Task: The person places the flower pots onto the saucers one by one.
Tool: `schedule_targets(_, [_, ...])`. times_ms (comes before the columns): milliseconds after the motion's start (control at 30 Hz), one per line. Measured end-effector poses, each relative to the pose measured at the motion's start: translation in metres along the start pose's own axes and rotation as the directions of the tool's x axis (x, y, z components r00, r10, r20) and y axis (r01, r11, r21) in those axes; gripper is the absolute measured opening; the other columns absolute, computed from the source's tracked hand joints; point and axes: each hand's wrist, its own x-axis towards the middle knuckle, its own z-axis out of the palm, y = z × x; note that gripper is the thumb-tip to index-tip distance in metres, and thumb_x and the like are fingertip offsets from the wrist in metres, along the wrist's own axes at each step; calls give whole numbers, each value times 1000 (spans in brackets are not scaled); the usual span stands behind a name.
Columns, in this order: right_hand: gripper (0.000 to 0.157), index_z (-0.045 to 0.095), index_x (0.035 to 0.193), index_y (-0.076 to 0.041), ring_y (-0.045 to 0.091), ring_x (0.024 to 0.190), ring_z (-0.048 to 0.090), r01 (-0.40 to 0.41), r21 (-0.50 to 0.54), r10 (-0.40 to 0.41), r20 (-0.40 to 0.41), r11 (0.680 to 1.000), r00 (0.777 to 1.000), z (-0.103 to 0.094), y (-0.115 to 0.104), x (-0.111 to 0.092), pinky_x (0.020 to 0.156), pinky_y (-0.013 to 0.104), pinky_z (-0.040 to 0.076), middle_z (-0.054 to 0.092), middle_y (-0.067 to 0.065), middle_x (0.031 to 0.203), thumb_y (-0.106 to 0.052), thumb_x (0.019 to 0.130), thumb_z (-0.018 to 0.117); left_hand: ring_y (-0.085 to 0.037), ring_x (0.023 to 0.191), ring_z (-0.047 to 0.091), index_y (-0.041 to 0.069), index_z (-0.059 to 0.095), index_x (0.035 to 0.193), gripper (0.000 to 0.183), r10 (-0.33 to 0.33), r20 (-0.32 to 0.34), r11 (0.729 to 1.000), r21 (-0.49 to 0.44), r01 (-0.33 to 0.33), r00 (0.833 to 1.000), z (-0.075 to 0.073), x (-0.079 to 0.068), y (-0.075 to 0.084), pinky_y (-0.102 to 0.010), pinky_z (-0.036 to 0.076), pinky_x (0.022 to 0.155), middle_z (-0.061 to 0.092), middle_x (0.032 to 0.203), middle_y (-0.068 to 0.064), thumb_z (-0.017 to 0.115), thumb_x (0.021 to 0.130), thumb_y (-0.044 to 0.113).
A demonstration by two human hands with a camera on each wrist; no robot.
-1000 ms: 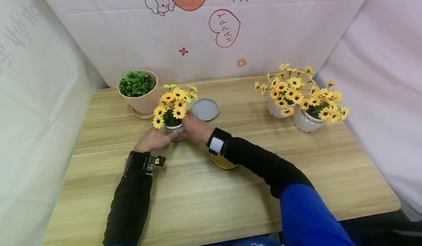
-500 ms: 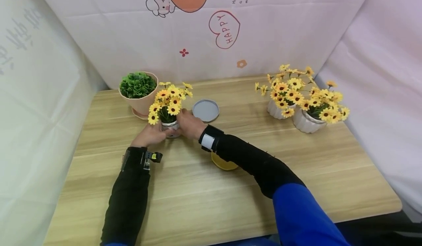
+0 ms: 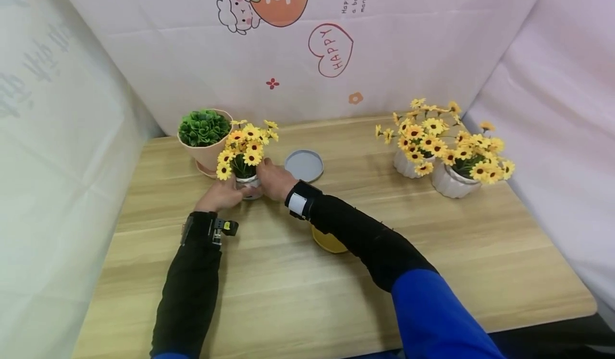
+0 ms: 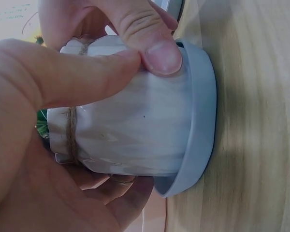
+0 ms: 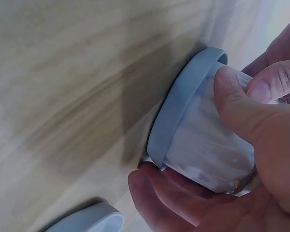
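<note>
A white fluted flowerpot with a twine band holds yellow daisy-like flowers. Its base stands inside a blue-grey saucer on the table. My left hand grips the pot from the left, thumb along the near wall and fingers round the far side. From the right, my right hand grips the same pot, its thumb pressed low on the wall close to the saucer's rim. The two thumbs meet on the front of the pot. In the head view, my hands hide most of the pot and saucer.
Left and behind is a peach pot with a green plant. A grey saucer lies to the right. A yellow saucer is partly under my right forearm. Two white pots of yellow flowers stand at the right.
Both hands and the flowerpot have shifted left and slightly away, closer to the peach pot. Over the last half second they have barely moved. The head view has tilted slightly.
</note>
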Motion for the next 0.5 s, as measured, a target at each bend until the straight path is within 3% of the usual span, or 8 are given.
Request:
schedule_targets(133, [59,56,139,-3,21,105,64,8,7,-8,3,1000,1000,1,0,6,83,35,61,55,18,141,-46,101,70,-51,160,15,-2,-1,168,96,-16,-2,1000,-13,16,1000,0,4,-3,-61,16,133,11,173,-33,58,107,41])
schedule_targets(267, [57,55,137,-4,20,105,61,5,7,-5,3,1000,1000,0,1,11,84,36,59,56,15,135,-46,101,70,-48,162,14,-1,-1,168,94,8,-29,1000,-30,-9,1000,-1,9,-5,-59,15,133,11,174,-30,60,106,34])
schedule_targets(500, [59,51,142,-4,22,115,63,-13,12,13,14,1000,1000,-2,0,18,92,40,60,54,15,142,-43,102,69,-47,162,16,2,0,169,94,22,-51,999,-46,-24,998,-3,16,-6,-58,16,133,13,174,-29,62,105,30])
